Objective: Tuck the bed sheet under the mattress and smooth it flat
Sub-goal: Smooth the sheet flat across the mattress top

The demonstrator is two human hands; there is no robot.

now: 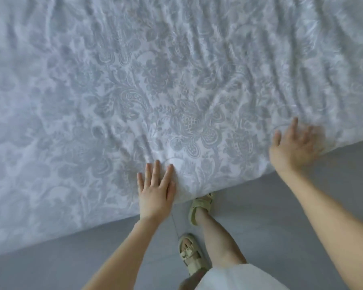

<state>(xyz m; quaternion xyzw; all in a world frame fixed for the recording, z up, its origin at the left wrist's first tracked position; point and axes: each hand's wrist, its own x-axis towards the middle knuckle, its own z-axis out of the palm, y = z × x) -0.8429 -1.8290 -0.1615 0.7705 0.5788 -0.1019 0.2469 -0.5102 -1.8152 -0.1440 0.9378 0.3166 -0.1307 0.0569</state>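
Pale blue-grey patterned bed sheet (134,91): spread over mattress, rippled, edge draped toward grey floor (249,216). Left hand (155,195): flat, fingers straight, pressing sheet near edge. Right hand (293,143): blurred, fingers spread, at sheet edge, well apart from left.

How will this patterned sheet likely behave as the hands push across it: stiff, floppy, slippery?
Probably thin and floppy: the bed sheet lies in many soft ripples, densest beyond the right hand. It likely bunches ahead of a push rather than springing flat; folds gather at the fingertips of the left hand. It seems light, draping limply over the bed's edge.
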